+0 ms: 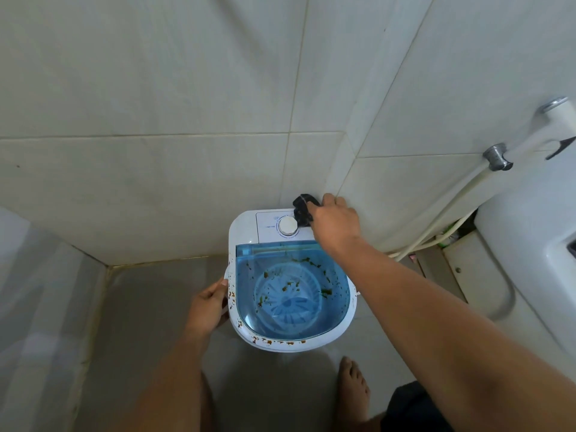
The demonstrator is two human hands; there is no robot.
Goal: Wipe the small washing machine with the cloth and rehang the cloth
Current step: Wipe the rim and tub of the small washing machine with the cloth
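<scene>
The small white washing machine (249, 227) stands on the floor against the tiled wall, seen from above. Its blue see-through lid (291, 288) is closed and carries brown and green spots; brown specks also dot the white rim on the left and front. A white dial (288, 226) sits on the back panel. My right hand (335, 224) is shut on a dark cloth (304, 208) and presses it on the back right corner, beside the dial. My left hand (208, 307) grips the machine's left side.
A white toilet (530, 244) stands at the right, with a spray nozzle (530, 141) and its hose (452, 207) on the wall above it. My bare right foot (352, 391) is on the grey floor in front of the machine. Tiled walls close the corner behind.
</scene>
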